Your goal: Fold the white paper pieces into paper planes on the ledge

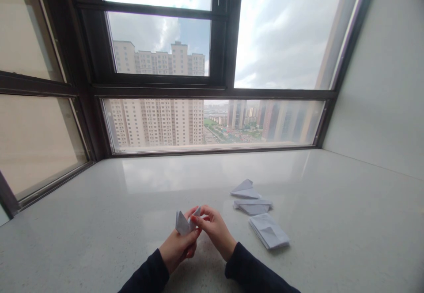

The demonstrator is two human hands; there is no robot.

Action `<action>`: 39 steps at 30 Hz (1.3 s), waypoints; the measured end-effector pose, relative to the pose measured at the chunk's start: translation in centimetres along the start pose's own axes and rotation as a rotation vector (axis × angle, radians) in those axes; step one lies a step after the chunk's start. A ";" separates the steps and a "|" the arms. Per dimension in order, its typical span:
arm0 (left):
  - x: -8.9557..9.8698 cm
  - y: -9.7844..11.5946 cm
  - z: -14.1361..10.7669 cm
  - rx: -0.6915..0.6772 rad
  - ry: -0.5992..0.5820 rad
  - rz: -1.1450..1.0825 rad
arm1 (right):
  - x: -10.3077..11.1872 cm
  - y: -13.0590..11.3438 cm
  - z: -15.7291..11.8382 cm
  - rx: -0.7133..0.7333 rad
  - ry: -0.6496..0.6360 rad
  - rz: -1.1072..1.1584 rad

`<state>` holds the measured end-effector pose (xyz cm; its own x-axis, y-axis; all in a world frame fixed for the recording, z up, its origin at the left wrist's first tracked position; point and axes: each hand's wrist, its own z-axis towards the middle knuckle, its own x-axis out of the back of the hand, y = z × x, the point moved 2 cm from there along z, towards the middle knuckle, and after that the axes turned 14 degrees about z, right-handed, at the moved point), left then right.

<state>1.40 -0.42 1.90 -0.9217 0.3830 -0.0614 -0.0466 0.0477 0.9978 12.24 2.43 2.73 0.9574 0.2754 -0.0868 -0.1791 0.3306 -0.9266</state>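
Observation:
A small folded white paper [182, 223] with two raised points is held up over the pale sill, near the bottom middle of the head view. My left hand [179, 245] grips it from below, thumb across its lower part. From the right, my right hand [214, 229] pinches the paper's right point between thumb and fingers. The fingers of both hands meet around the paper, and part of it is hidden behind them.
Right of my hands on the white sill [139, 196] lie a folded triangular paper [245, 189], a flat boat-like folded paper [253, 206] and a stack of folded paper [270, 231]. Dark-framed windows [165, 92] rise behind; a white wall [384, 90] stands at right.

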 end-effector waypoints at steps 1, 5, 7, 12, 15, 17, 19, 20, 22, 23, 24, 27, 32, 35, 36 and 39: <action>0.0 0.0 0.0 -0.007 -0.007 0.009 | 0.0 -0.1 0.0 0.002 -0.003 0.006; 0.1 -0.3 0.1 -0.018 0.004 0.027 | -0.2 -0.4 -0.1 -0.015 -0.011 0.042; 0.1 -0.4 0.2 -0.011 0.002 0.026 | -0.3 -0.5 -0.1 -0.026 -0.019 0.070; 0.2 -0.5 0.3 0.010 -0.009 0.022 | -0.3 -0.7 -0.1 -0.036 -0.024 0.101; 0.2 -0.7 0.3 0.001 0.006 0.016 | -0.3 -0.7 -0.1 -0.059 -0.025 0.119; 0.2 -0.8 0.4 0.001 0.003 0.013 | -0.4 -0.6 -0.1 -0.068 -0.027 0.127; 0.3 -0.9 0.4 0.007 0.003 0.008 | -0.4 -0.6 -0.1 -0.070 -0.024 0.125; 0.4 -1.0 0.4 0.013 0.004 0.005 | -0.4 -0.5 -0.1 -0.070 -0.021 0.123; 0.4 -1.0 0.4 0.026 0.005 -0.001 | -0.4 -0.5 -0.1 -0.071 -0.020 0.122; 0.5 -1.0 0.4 0.031 0.007 -0.003 | -0.4 -0.5 -0.1 -0.071 -0.022 0.124; 0.5 -1.0 0.4 0.036 0.009 -0.005 | -0.4 -0.5 -0.1 -0.070 -0.023 0.127; 0.4 -1.0 0.5 0.048 0.025 -0.014 | -0.4 -0.4 -0.1 -0.073 -0.019 0.141; 0.6 -1.0 0.7 0.053 0.030 0.001 | -0.3 -0.2 0.0 -0.083 0.010 0.131; 0.7 -1.0 0.7 0.077 0.019 0.042 | -0.2 -0.2 0.0 -0.089 0.021 0.139; 0.7 -1.0 0.6 0.079 0.028 0.045 | -0.2 -0.2 0.0 -0.088 0.026 0.140; 0.6 -0.5 0.4 0.058 0.047 0.040 | -0.3 -0.1 -0.1 -0.090 0.036 0.148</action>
<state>1.03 0.14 1.38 -0.9397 0.3416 -0.0186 0.0121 0.0874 0.9961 12.05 2.21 2.78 0.9299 0.2819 -0.2361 -0.2990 0.2061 -0.9317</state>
